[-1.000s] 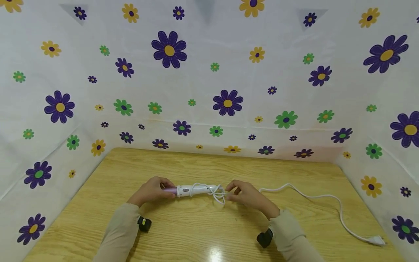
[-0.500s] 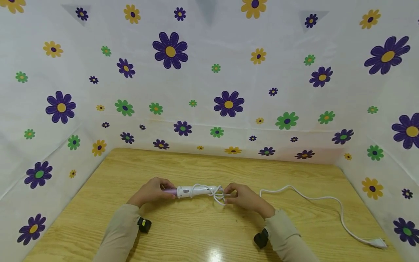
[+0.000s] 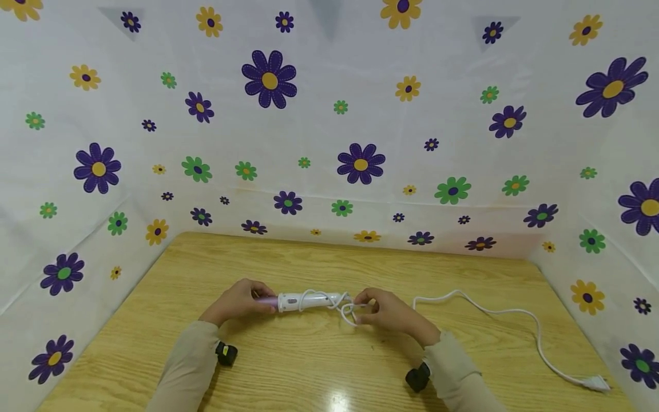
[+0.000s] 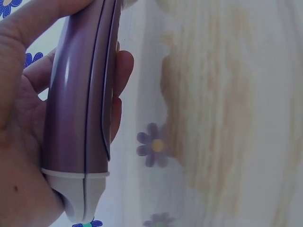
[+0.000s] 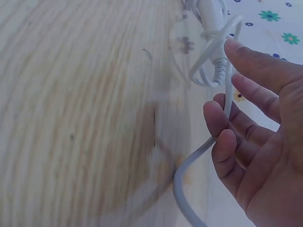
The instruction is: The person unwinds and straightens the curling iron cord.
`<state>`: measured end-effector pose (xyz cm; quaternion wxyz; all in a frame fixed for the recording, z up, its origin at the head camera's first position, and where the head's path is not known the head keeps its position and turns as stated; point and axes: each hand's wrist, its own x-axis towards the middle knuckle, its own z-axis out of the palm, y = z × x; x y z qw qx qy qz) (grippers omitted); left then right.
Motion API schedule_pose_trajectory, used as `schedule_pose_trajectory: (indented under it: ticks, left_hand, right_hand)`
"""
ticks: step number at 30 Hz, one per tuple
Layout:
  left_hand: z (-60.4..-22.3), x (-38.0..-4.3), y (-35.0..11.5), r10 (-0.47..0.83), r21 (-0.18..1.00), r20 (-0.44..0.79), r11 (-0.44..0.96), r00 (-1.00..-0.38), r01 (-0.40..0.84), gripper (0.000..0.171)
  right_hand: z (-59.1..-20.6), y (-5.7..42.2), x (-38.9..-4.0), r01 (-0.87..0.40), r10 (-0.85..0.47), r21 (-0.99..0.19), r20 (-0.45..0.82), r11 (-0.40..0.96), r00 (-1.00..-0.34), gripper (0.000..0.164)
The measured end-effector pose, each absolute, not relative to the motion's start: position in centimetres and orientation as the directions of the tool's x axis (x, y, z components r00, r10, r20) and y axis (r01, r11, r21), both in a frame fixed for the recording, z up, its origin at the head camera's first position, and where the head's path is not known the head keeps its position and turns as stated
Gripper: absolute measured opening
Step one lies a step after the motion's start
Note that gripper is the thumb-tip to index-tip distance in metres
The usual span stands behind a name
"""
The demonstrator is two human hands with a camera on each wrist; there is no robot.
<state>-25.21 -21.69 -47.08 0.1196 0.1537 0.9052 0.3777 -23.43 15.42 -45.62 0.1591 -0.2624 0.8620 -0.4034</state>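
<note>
Two bare hands work over a wood-grain tabletop [image 3: 288,372], in front of a white flowered sheet [image 3: 314,131] that fills the upper part of the head view. At lower left a beige sleeve [image 3: 187,360] leads up to the left hand [image 3: 241,300], with a black wrist camera [image 3: 226,353] strapped beside the cuff. This hand, left of centre, grips the purple end of a white-and-purple appliance [image 3: 304,301]; in the left wrist view its fingertips show past the far side of the purple casing, which ends in a pale tip [image 4: 78,196] at the bottom. The appliance lies crosswise just below the middle of the head view, its white section pointing right, with a white cord [image 3: 494,311] wound loosely round it. Loops of that cord bunch at its right end, beside the right hand [image 3: 388,309], whose fingers are curled round the cord. In the right wrist view, the cord leaves the appliance near the top through a ribbed sleeve [image 5: 219,71]. Right of the hand the cord curves across the tabletop to a white plug [image 3: 594,383] at lower right.
</note>
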Motion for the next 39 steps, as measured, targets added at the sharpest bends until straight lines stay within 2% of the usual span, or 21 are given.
schedule_pose_trajectory:
  ticks: [10, 27, 39]
  left_hand:
    - [-46.8, -25.1, -21.9, 0.361, 0.731, -0.101, 0.659, -0.927, 0.177, 0.035]
    - [-46.1, -25.0, -22.2, 0.354, 0.732, -0.089, 0.657, -0.931, 0.180, 0.035]
    - [-45.9, -24.4, -22.3, 0.376, 0.787, -0.079, 0.592, -0.923, 0.174, 0.037]
  right_hand:
    - [-44.7, 17.6, -22.9, -0.396, -0.576, -0.728, 0.001, 0.559, -0.817, 0.030]
    - [-44.2, 19.6, -22.6, -0.365, -0.513, -0.722, 0.016, 0.588, -0.858, 0.027]
    - [-44.8, 19.5, -23.0, -0.343, -0.447, -0.640, -0.001, 0.688, -0.895, 0.027]
